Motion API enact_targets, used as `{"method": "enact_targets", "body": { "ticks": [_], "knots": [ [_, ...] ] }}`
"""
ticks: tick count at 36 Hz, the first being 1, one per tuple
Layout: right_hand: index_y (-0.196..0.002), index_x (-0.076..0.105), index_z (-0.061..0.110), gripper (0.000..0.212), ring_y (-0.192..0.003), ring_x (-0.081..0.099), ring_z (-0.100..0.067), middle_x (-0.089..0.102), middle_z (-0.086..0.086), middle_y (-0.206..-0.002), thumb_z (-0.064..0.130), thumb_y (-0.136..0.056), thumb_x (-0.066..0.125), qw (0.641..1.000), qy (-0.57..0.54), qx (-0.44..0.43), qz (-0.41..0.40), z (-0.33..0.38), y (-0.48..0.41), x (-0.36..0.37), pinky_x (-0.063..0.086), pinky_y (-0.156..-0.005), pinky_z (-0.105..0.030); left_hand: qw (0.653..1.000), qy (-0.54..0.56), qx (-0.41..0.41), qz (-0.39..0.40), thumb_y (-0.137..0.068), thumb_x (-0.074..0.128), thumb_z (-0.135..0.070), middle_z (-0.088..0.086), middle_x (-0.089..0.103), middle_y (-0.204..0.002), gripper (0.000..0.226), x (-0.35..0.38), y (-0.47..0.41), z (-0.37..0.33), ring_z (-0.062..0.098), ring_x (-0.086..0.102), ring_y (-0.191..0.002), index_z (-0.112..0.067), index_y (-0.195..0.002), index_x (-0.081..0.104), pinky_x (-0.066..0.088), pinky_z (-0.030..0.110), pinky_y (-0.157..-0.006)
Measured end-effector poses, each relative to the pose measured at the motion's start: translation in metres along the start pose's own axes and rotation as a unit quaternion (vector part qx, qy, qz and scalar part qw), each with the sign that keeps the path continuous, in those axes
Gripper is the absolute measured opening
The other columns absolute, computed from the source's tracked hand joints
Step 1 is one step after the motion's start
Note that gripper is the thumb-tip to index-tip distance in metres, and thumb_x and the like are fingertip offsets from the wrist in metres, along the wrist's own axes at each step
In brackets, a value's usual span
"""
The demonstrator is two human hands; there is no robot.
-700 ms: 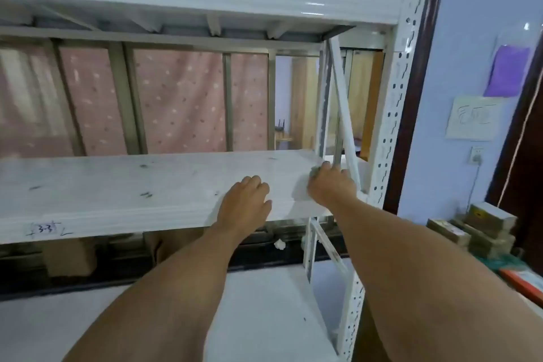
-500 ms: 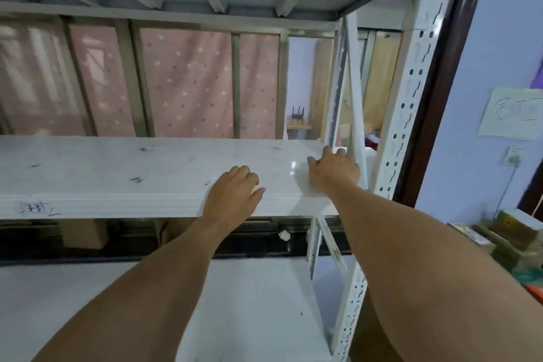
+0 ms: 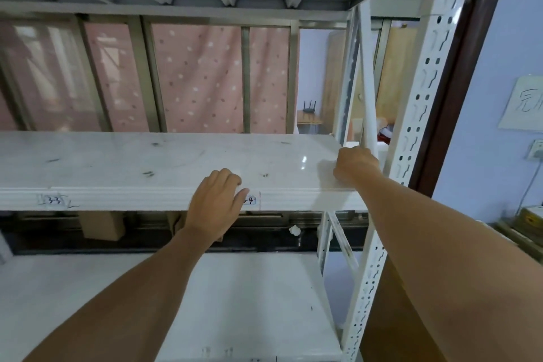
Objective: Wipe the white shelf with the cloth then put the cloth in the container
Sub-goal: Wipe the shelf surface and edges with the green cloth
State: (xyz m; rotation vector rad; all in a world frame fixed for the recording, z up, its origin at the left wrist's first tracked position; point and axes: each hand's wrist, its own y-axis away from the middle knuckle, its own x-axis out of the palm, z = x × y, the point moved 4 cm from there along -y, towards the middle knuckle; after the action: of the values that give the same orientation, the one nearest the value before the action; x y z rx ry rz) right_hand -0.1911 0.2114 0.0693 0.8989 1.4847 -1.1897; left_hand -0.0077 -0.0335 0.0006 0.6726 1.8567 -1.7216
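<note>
As L hand (image 3: 216,203) rests, R hand (image 3: 354,166) touches shelf (image 3: 117,164).

Single head-worn view, facing forward and down, close to white shelf (image 3: 123,164)

White metal shelf (image 3: 117,161), glossy top scuffed with dark smudges, handwritten labels (image 3: 54,200) along the front lip. Resting on it, a left hand (image 3: 216,203) over the front edge and a curled right hand (image 3: 355,164) at the right end, beside a slanted brace (image 3: 367,82).
</note>
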Motion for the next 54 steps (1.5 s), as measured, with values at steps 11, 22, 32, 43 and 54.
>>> {"method": "enact_targets", "body": {
  "ticks": [11, 22, 32, 43, 54],
  "knots": [
    [-0.105, 0.058, 0.007, 0.018, -0.088, 0.061, -0.027, 0.058, -0.008, -0.090, 0.020, -0.093, 0.051, 0.999, -0.040, 0.033, -0.003, 0.022, 0.018, -0.003, 0.049, -0.076, -0.034, 0.998, -0.046, -0.034, -0.032, -0.091, 0.075, -0.020, 0.008, 0.066, -0.097, 0.016, -0.026, 0.031, 0.059, 0.030, 0.062, -0.087, -0.007, -0.100, 0.070, 0.055, 0.044, -0.076],
    [-0.110, 0.067, 0.014, 0.038, -0.085, 0.057, -0.023, 0.067, -0.005, -0.099, 0.036, -0.097, 0.039, 0.993, -0.072, -0.088, -0.007, 0.119, 0.032, -0.003, 0.046, -0.076, -0.030, 0.998, 0.010, -0.065, -0.023, -0.096, 0.067, -0.017, 0.008, 0.062, -0.103, 0.013, -0.023, 0.037, 0.062, 0.029, 0.059, -0.095, -0.005, -0.102, 0.067, 0.055, 0.043, -0.083],
    [-0.126, 0.065, 0.027, 0.033, -0.103, 0.058, -0.027, 0.063, -0.006, -0.120, 0.028, -0.099, 0.047, 0.977, -0.178, -0.114, 0.007, 0.113, 0.029, -0.004, 0.053, -0.090, -0.036, 0.998, 0.054, 0.002, -0.033, -0.099, 0.063, -0.023, 0.005, 0.063, -0.104, 0.014, -0.015, 0.020, 0.015, 0.025, 0.058, -0.095, -0.010, -0.104, 0.064, 0.053, 0.039, -0.085],
    [-0.109, 0.061, 0.009, 0.025, -0.083, 0.056, -0.024, 0.063, -0.010, -0.102, 0.022, -0.094, 0.045, 0.996, -0.087, 0.016, -0.019, 0.005, -0.017, 0.015, 0.046, -0.067, -0.031, 0.996, 0.063, 0.044, -0.035, -0.097, 0.043, -0.031, -0.002, 0.062, -0.091, 0.028, 0.033, -0.008, -0.037, 0.020, 0.055, -0.085, -0.015, -0.091, 0.064, 0.052, 0.038, -0.077],
    [-0.131, 0.045, 0.009, 0.042, -0.107, 0.058, -0.036, 0.054, -0.018, -0.124, 0.024, -0.093, 0.053, 0.999, -0.037, -0.027, -0.009, 0.000, -0.086, 0.031, 0.052, -0.086, -0.044, 0.981, 0.058, 0.135, -0.127, -0.086, 0.057, -0.014, 0.004, 0.047, -0.067, 0.020, 0.029, -0.024, -0.034, 0.022, 0.040, -0.063, -0.010, -0.068, 0.050, 0.036, 0.033, -0.057]
  ]
}}
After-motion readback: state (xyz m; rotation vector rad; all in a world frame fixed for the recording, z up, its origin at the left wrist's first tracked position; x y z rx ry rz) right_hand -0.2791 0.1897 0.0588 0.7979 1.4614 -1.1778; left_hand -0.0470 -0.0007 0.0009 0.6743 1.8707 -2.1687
